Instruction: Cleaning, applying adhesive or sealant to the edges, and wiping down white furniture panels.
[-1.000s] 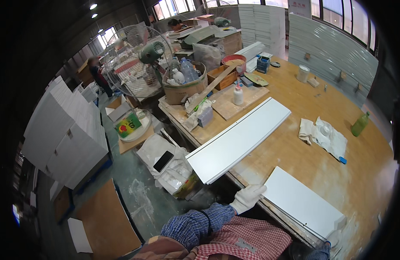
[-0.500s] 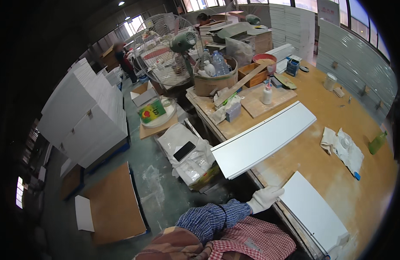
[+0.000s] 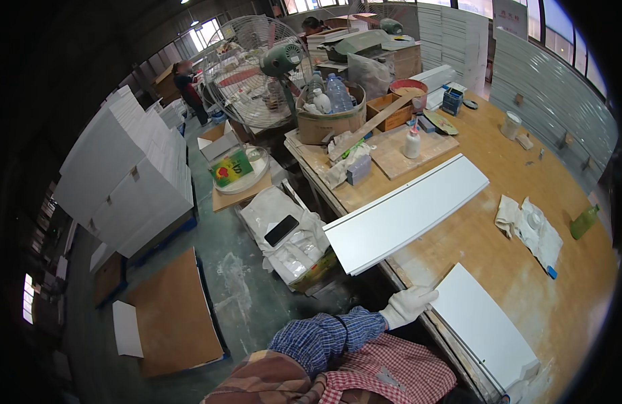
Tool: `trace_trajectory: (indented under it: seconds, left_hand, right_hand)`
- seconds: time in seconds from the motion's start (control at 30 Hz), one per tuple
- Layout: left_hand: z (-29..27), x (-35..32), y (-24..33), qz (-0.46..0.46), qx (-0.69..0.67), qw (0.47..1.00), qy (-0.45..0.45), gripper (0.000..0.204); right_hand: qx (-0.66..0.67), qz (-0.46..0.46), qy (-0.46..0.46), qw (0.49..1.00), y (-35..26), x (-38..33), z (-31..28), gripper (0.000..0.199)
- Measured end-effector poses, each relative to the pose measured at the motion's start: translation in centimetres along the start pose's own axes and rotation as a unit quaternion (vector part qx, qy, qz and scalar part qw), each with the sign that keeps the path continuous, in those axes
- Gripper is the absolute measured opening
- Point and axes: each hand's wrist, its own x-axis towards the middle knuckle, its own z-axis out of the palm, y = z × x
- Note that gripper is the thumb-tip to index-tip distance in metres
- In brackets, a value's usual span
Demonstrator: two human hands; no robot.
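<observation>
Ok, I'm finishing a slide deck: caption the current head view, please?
Gloved left hand at the corner of a white panel; beyond, a second panel overhangs the table.

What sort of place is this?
Probably a factory workshop: tall stacked white panels on the left, a large caged fan, and a broad, dusty worktable suggest it.

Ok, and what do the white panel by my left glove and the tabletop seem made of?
White panel: perhaps coated board or painted metal, with its smooth, satiny face. Tabletop: probably wood, worn-looking, from its yellow-brown colour and pale smears.
</observation>
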Motion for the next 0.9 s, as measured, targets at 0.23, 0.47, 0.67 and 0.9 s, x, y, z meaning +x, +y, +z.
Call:
trace_trajectory:
  seconds: [0.23,0.47,0.67,0.9]
  left_hand:
    - [0.1,0.1,-0.1,0.011,0.030,0.999,0.002,0.036]
    - [0.2,0.3,0.0,0.010,0.028,0.999,-0.018,0.037]
    - [0.0,-0.7,0.0,-0.008,0.026,1.000,0.001,0.029]
    - [0.0,0.0,-1.3,0.009,-0.092,0.996,0.001,0.027]
  right_hand:
    - [-0.033,-0.004,-0.097,0.995,-3.1,0.6,-4.1,0.041]
    - [-0.156,-0.225,0.010,0.962,2.9,0.4,-0.6,0.046]
    - [-0.215,-0.228,-0.061,0.947,1.8,-1.3,-0.9,0.049]
    - [-0.232,-0.063,-0.056,0.969,0.8,-2.4,-0.4,0.053]
